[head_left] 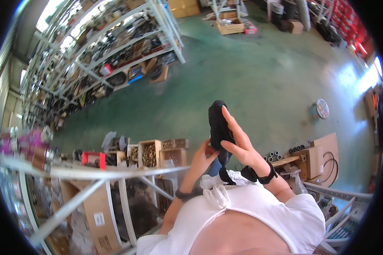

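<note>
A long black soft-looking item (pixel 219 127) stands upright between my hands in front of my waist. Its rounded top has a rough texture; its exact kind I cannot make out. My left hand (pixel 202 158) is closed around its lower left side, with some fingers hidden behind it. Along its right side lies my right hand (pixel 241 146), fingers stretched up against it and the thumb across its lower front. A black band (pixel 266 175) circles my right wrist, and a dark band (pixel 182 194) sits on my left wrist.
White metal railing (pixel 115 174) runs close at my left. Beyond it are wooden boxes of metal parts (pixel 150 154) and a red box (pixel 93 160). Cardboard (pixel 327 159) and black-ringed cylinders stand right. A round stool (pixel 321 109) is on the green floor; loaded shelves (pixel 115 55) stand far left.
</note>
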{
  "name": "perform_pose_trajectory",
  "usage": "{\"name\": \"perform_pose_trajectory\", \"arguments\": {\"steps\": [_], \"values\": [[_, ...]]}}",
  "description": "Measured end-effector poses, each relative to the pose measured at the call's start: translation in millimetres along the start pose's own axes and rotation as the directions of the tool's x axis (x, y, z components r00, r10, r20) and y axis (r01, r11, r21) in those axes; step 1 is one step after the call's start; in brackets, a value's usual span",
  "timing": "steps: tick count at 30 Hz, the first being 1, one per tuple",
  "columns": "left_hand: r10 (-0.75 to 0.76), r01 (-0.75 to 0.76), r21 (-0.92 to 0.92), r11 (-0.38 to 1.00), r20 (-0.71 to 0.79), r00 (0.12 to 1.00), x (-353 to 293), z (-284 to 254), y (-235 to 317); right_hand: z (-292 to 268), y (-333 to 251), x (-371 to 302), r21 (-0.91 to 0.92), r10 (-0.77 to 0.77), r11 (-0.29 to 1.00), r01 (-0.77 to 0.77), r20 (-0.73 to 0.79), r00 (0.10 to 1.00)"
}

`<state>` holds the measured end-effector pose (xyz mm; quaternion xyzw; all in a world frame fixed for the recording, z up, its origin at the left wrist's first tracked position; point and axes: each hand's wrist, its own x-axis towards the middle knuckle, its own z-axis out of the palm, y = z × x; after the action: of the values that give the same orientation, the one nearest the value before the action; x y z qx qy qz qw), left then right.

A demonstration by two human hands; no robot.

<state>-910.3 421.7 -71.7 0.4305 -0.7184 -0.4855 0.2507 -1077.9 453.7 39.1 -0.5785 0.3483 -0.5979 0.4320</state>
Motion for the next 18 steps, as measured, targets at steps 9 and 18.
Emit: {"name": "perform_pose_trajectory", "arguments": {"steps": [9,18], "values": [[0.071,-0.084,-0.346,0.934,-0.05,0.996,141,-40,2,-52,19,96,0.078,-0.116,0.988,0.133,-0.19,0.975],[0.393,-0.69,-0.045,0.723,-0.794,0.464,264,-108,66,-99,33,152,-0.113,-0.189,0.981,0.161,-0.33,0.925]]}}
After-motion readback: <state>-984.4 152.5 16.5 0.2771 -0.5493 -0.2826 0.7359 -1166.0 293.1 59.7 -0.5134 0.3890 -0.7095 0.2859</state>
